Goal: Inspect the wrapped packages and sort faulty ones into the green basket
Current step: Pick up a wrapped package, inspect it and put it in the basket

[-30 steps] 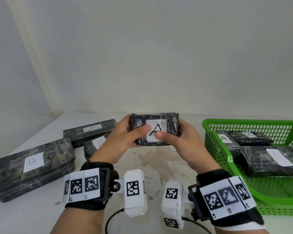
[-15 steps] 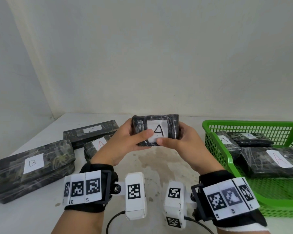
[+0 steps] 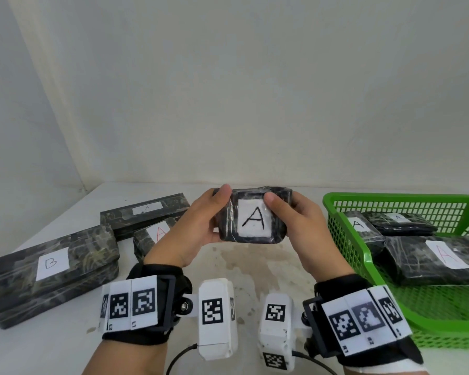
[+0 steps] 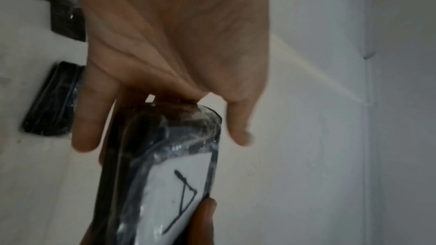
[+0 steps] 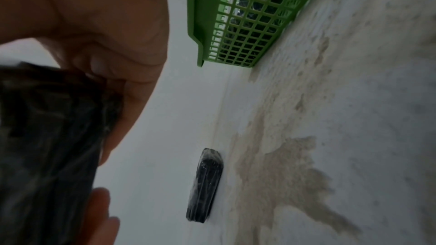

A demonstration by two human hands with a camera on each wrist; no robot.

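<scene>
In the head view both hands hold up one small black wrapped package (image 3: pixel 252 219) over the table's middle, its white label marked "A" facing me. My left hand (image 3: pixel 209 215) grips its left end, thumb on the top edge. Gripping the right end is my right hand (image 3: pixel 287 212), thumb at the label's top corner. The left wrist view shows the package (image 4: pixel 165 174) against the palm. It fills the left of the right wrist view as a dark package (image 5: pixel 47 137). The green basket (image 3: pixel 395 197) stands to the right, also seen as a mesh basket (image 5: pixel 235 16).
Three wrapped packages marked "A" lie in the basket, the largest (image 3: pixel 441 255) nearest. On the left of the table are a long package marked "B" (image 3: pixel 49 266), a long one (image 3: pixel 146 212) behind, and a small one with a red "A" (image 3: pixel 157 234). The stained tabletop (image 3: pixel 241 269) lies below my hands.
The package has tilted so its label faces me more fully. Both thumbs have slid off the label up to its top edge. The hands stay in the same place.
</scene>
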